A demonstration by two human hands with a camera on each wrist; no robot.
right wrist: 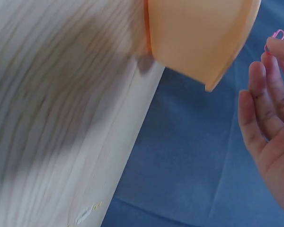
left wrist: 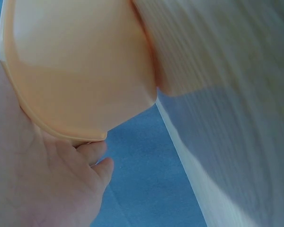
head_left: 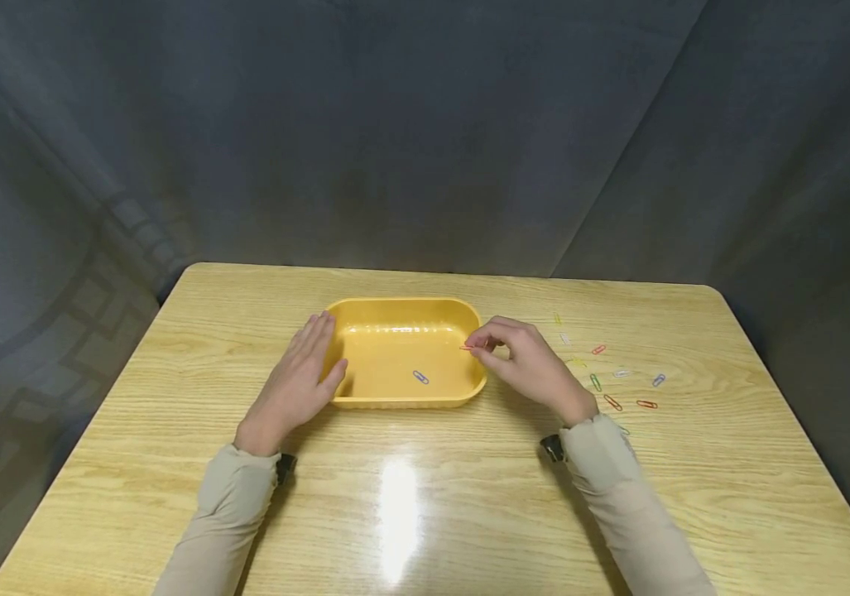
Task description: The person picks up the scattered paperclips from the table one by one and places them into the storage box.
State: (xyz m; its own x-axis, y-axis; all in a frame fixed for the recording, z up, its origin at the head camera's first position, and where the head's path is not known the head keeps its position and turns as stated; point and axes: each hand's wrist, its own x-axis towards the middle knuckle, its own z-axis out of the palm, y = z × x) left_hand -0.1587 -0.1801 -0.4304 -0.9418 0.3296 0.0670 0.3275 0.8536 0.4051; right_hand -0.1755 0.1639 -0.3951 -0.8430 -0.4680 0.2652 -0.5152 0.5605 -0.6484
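A yellow plastic tray point(head_left: 395, 403) sits on the table, with one blue-violet paper clip point(head_left: 420, 377) lying on its floor. My left hand point(head_left: 294, 385) rests against the tray's left rim, fingers extended along it and the thumb reaching over the edge. At the opposite end, my right hand point(head_left: 525, 360) pinches a pinkish-red paper clip point(right wrist: 279, 33) between thumb and index finger, above the tray's right rim. The other fingers of that hand show loosely bent in the right wrist view.
Several loose paper clips lie right of the tray, among them a green one point(head_left: 595, 382), a red one point(head_left: 646, 405) and a blue one point(head_left: 659, 380). Some are close to my right forearm. A dark curtain point(head_left: 425, 149) hangs behind the wooden table point(head_left: 320, 513).
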